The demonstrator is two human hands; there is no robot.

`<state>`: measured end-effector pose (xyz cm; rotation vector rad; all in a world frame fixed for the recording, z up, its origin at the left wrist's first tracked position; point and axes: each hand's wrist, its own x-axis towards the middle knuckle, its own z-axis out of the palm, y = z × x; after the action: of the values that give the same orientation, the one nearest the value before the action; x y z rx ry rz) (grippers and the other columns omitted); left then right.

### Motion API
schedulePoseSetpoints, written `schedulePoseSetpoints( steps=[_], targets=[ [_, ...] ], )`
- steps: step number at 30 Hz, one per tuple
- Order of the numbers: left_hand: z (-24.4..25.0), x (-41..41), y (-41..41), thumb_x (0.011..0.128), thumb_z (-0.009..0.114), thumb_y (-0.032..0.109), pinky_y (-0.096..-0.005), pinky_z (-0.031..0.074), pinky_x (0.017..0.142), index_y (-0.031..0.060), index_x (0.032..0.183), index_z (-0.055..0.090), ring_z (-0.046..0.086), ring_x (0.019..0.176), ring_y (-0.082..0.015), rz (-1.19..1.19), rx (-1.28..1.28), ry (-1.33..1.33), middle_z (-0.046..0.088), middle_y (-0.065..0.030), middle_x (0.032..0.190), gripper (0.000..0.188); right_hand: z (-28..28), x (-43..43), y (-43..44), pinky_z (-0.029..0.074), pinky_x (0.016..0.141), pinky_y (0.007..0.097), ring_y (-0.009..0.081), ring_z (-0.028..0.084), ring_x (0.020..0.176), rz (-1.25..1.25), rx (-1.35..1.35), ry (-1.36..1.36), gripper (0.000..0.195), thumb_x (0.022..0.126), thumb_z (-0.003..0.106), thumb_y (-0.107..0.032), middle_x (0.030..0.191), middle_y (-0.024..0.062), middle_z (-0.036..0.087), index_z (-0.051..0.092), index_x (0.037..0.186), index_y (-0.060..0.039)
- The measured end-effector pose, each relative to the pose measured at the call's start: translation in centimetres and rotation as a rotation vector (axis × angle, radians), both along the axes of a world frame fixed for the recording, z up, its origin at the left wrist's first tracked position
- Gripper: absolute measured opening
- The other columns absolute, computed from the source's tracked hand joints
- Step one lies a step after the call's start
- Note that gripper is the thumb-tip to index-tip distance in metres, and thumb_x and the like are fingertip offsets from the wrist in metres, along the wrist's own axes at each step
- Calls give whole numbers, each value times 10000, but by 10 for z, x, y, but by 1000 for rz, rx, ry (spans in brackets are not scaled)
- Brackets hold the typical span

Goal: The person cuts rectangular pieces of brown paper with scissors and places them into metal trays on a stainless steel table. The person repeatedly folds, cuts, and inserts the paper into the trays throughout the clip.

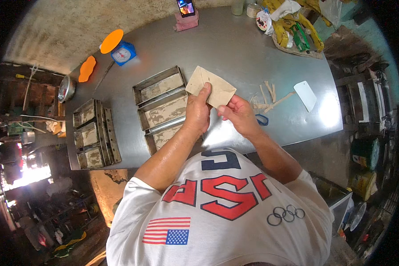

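Note:
My left hand (199, 108) grips a folded piece of tan paper (217, 91), its thumb pressed flat on the upper face. With thumb and fingers, my right hand (237, 114) pinches the lower right edge of the same paper. Just left of my hands stand several joined metal loaf pans (163, 113), with patchy pale and brown bottoms; my left forearm hides part of the nearest one. Narrow tan paper strips (272, 91) lie scattered to the right of my right hand. Beside that hand is a dark blue loop (262, 119), perhaps a scissors handle, partly hidden.
More loaf pans (91, 134) sit stacked at the left on the metal table (219, 43). A blue dial scale (123, 53) with an orange pan stands behind. A white plastic scraper (305, 95) lies right. A phone (186, 7) and a yellow crate (281, 25) are at the back.

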<state>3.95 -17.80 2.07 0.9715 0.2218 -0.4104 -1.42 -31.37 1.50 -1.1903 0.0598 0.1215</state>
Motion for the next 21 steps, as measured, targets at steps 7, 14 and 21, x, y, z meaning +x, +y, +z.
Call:
schedulePoseSetpoints(
  steps=[7, 14, 21],
  targets=[
    [13, 3, 27, 979, 600, 303, -301, 530, 746, 14, 1147, 631, 656, 881, -162, 17, 122, -56, 684, -85, 995, 335, -12, 13, 2, 518, 714, 282, 128, 619, 773, 80, -114, 102, 222, 1000, 540, -141, 904, 64, 662, 604, 1161, -1],
    [16, 7, 53, 935, 660, 227, -258, 563, 668, -1, 1118, 646, 688, 784, -155, -84, 26, -51, 708, -97, 962, 293, -8, 21, 4, 517, 697, 284, 136, 609, 739, 106, 62, 103, 200, 993, 545, -141, 895, 64, 660, 595, 1137, -10],
    [13, 7, 61, 899, 704, 144, -269, 562, 716, -2, 1126, 644, 677, 828, -147, -93, 97, -119, 705, -84, 984, 276, -8, 28, 36, 516, 722, 270, 93, 597, 783, -300, -291, -38, 196, 940, 654, -109, 934, 36, 658, 595, 1107, -27]
  ],
)
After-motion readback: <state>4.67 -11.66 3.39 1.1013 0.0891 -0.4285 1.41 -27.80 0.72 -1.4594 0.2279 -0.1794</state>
